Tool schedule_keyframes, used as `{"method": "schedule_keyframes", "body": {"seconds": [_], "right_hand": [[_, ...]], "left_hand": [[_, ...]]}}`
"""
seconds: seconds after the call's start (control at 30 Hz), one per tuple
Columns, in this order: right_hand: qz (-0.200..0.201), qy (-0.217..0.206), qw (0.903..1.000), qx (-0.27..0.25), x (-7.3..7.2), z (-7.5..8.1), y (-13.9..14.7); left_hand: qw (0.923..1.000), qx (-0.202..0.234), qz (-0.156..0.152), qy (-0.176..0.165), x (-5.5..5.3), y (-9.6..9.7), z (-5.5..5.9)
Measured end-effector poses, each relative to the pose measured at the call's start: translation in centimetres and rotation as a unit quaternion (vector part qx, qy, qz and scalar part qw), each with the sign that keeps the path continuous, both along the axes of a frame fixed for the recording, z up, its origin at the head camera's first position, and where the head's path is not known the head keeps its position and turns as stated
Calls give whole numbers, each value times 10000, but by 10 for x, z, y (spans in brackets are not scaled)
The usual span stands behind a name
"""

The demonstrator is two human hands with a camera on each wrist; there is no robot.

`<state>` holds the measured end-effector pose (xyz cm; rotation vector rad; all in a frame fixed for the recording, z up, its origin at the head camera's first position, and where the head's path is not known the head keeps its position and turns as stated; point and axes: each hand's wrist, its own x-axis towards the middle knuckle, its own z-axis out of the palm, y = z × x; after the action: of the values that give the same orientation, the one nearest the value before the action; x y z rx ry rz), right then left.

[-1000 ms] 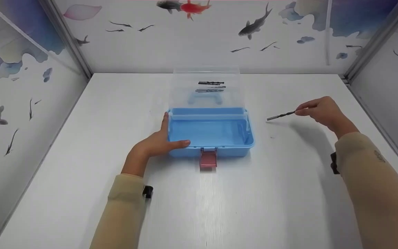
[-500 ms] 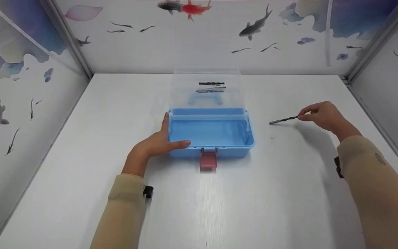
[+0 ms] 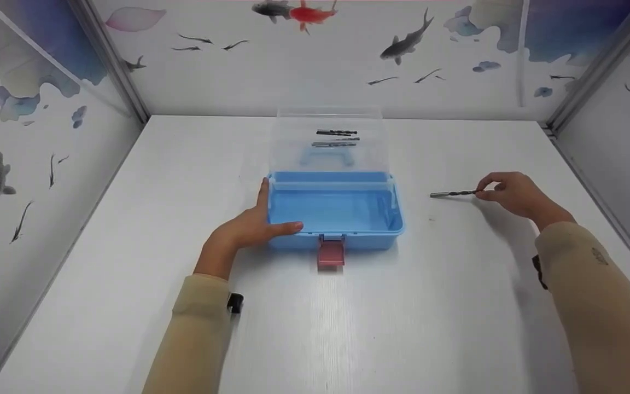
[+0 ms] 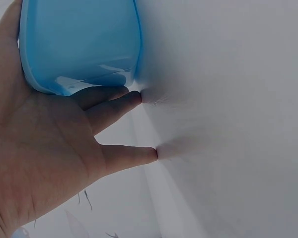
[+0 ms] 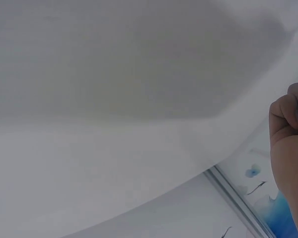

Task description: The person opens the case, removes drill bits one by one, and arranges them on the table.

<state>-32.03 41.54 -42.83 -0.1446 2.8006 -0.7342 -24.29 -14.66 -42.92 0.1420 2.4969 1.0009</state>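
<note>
A blue toolbox [image 3: 332, 210] with a see-through lid [image 3: 287, 137] stands open in the middle of the table. My left hand [image 3: 244, 227] rests against its left end, the thumb lying over the front rim. In the left wrist view the left hand [image 4: 54, 134] has its palm beside the blue wall, and its extended fingertips reach the table. Off to the right of the box, my right hand [image 3: 517, 194] pinches one end of a drill bit [image 3: 451, 193], which is held nearly level. Only part of the right hand [image 5: 290, 129] shows in the right wrist view, and the bit is not visible there.
Several drill bits [image 3: 335, 144] lie at the lid, behind the box; whether in it or behind it I cannot tell. A red latch [image 3: 331, 253] hangs at the box's front. Printed panels [image 3: 337, 87] enclose the white table [image 3: 315, 339] at the back and sides.
My right hand has come lower and slightly right with the drill bit, which has turned from slanted to nearly level. The left hand stays against the box.
</note>
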Motion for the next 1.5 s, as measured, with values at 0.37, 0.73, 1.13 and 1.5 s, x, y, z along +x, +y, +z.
{"method": "schedule_keyframes", "body": {"seconds": [0.37,0.73,1.13,1.5], "right_hand": [[-22,-229,9995,229,0,-2,1],[95,-160,9974,703,1,-3,-3],[143,-150,9976,664,0,-5,-2],[87,-104,9981,593,-2,11,-8]], "left_hand": [[10000,70,57,-32,1,1,2],[10000,38,30,-22,1,0,4],[9999,142,83,21,0,1,0],[9999,85,72,23,-1,2,0]]}}
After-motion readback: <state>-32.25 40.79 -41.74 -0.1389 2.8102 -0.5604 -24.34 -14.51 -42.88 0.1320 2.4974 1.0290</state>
